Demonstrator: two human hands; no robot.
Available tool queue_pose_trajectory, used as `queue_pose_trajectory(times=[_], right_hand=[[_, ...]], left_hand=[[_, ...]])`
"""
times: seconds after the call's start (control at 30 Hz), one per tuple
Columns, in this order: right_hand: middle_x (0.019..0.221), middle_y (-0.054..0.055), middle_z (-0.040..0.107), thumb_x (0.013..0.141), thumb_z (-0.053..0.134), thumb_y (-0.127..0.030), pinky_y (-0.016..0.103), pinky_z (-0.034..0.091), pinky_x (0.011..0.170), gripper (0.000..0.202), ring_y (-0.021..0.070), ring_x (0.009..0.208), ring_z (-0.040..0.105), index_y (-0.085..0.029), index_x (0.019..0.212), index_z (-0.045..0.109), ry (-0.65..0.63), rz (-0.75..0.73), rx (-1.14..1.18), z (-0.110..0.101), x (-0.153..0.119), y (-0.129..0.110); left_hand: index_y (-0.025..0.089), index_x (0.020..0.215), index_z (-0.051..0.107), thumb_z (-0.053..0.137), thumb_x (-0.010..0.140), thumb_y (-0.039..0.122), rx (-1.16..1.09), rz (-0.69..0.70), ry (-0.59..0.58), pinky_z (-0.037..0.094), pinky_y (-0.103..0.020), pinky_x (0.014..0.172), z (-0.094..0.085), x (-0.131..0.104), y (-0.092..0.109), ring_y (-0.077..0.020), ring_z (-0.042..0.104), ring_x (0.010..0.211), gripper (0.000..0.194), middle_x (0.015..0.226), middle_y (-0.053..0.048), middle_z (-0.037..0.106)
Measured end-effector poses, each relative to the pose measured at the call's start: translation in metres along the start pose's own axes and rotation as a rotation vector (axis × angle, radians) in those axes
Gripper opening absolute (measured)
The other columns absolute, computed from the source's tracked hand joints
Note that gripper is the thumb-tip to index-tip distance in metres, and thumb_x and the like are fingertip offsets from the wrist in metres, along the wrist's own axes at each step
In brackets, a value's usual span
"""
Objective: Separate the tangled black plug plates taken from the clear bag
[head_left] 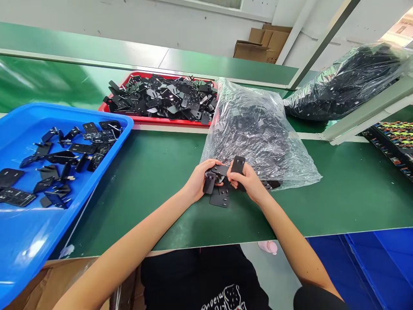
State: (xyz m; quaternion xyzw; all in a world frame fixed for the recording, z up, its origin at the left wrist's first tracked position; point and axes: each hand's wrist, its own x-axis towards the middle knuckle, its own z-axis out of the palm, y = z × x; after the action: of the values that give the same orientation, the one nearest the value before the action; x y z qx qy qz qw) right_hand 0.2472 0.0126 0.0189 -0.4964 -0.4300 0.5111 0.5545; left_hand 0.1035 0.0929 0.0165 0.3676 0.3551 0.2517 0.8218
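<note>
My left hand [199, 178] is closed around several small black plates [209, 183] with rounded corners. Between the fingers of my right hand [247, 181] is one black plate [238, 164], held up with two small holes or pins showing near its top. The two hands are close together over the front of the table. Below them, another black plate [220, 199] lies on or just above the green surface. A clear plastic bag [258, 129] full of dark parts lies right behind my hands, with a few parts showing at its front edge.
A blue tray [69, 202] at the left holds scattered black parts. Behind stands a red tray [106, 107] heaped with similar pieces. Another filled bag [348, 84] rests at the right behind a slanted metal post [371, 110]. A black tray [387, 150] of colourful items sits far right.
</note>
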Motion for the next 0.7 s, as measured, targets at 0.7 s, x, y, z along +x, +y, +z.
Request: queue_pose_trajectory(times=[0.7], right_hand=[[0.069, -0.005, 0.053, 0.076, 0.068, -0.027, 0.023, 0.035, 0.05, 0.025, 0.0076, 0.051, 0.044, -0.019, 0.097, 0.057, -0.08, 0.06, 0.015, -0.0004, -0.0034, -0.0054]], left_hand=[[0.018, 0.083, 0.062, 0.06, 0.076, 0.03, -0.03, 0.016, -0.018, 0.056, -0.025, 0.05, -0.0027, 0.0018, -0.0025, -0.0136, 0.058, 0.063, 0.014, 0.074, -0.002, 0.061]])
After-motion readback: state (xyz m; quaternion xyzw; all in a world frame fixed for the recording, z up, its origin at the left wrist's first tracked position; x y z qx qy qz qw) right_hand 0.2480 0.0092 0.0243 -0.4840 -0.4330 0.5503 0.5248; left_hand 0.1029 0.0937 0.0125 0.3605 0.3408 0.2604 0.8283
